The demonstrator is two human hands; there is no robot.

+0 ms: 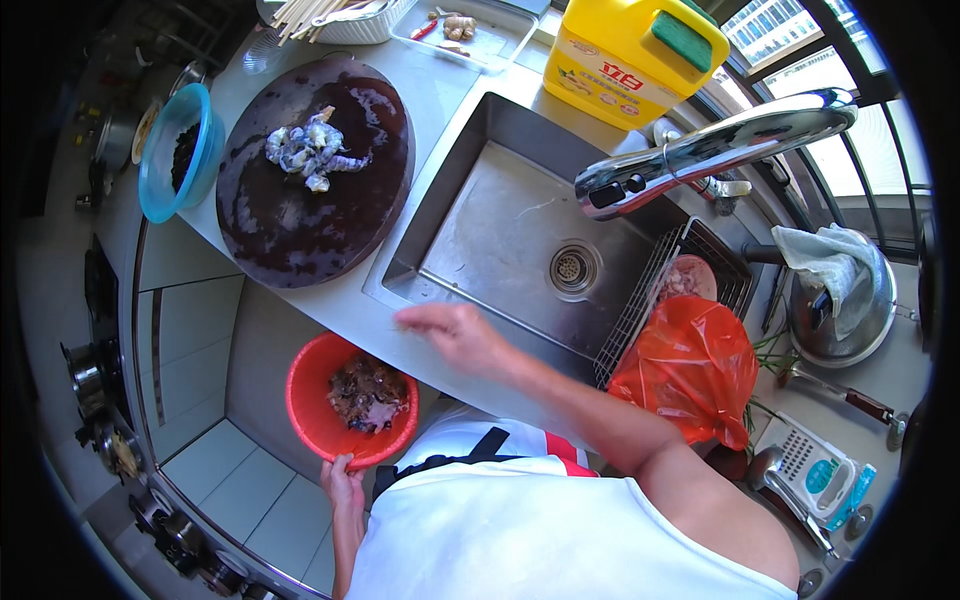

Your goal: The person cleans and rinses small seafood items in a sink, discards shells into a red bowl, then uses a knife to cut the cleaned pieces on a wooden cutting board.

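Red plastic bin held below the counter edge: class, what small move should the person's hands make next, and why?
Probably the right hand sweeps along the pale counter edge toward the red plastic bin, which the left hand holds by its rim just under that edge. The bin already holds scraps, and the hand is spread flat on the counter directly above it.

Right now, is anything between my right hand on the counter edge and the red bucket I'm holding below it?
Nothing visible. The right hand sits at the counter edge, and the red bucket, gripped by the left hand, hangs open just below it.
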